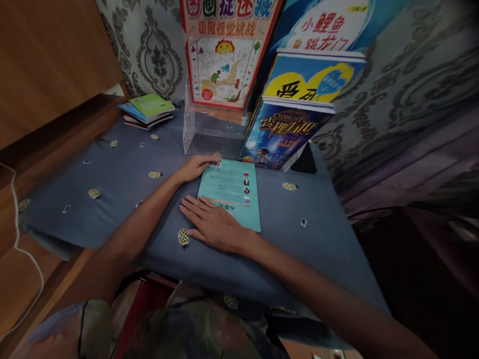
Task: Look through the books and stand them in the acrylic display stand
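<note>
A thin teal book (227, 181) lies flat on the cloth-covered table, its printing upside down to me and a barcode at its far left corner. My left hand (195, 167) rests at that far left corner, fingers stretched over the edge by the barcode. Across the near left part of the book lies my right hand (216, 226), palm down with fingers extended over the cover and the cloth. Neither hand is closed around anything. Part of the book's near edge is hidden under my right hand.
Behind the book stands a clear acrylic stand (213, 134) with an orange-bordered picture book (223, 69). To its right, a blue book (284, 131) stands before a yellow-and-blue book (309, 80). Several books form a stack (149, 111) at the back left. A white cable (16, 219) hangs at far left.
</note>
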Motion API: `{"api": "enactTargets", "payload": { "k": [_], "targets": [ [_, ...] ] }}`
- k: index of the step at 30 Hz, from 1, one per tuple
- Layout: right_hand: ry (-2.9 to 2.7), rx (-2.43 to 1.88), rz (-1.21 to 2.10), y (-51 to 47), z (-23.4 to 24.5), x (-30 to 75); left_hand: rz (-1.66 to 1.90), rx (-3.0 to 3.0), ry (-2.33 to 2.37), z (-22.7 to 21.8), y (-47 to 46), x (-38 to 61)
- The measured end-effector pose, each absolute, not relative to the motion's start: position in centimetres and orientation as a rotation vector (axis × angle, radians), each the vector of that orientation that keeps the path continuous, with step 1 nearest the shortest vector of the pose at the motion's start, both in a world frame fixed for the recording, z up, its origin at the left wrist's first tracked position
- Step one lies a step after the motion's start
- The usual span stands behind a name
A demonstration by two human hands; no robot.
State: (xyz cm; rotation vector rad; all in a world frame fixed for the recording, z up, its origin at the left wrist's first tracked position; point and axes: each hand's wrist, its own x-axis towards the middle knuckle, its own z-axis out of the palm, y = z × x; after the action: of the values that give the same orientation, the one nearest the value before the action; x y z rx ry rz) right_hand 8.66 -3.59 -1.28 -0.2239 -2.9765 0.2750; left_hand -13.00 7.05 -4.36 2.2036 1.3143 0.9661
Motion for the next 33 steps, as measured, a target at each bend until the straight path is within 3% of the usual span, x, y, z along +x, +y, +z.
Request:
{"api": "enactTargets", "payload": {
  "k": [26,33],
  "targets": [
    [-2.751,-0.746,0.244,-3.6,-2.8,17.7,0.935,2.299,1.315,-4.0,6.2,-12.6],
    [-2.65,-0.867,0.334,-3.1,-3.5,18.4,0.666,2.473,1.564,-2.6,4.6,-11.2]
  ]
}}
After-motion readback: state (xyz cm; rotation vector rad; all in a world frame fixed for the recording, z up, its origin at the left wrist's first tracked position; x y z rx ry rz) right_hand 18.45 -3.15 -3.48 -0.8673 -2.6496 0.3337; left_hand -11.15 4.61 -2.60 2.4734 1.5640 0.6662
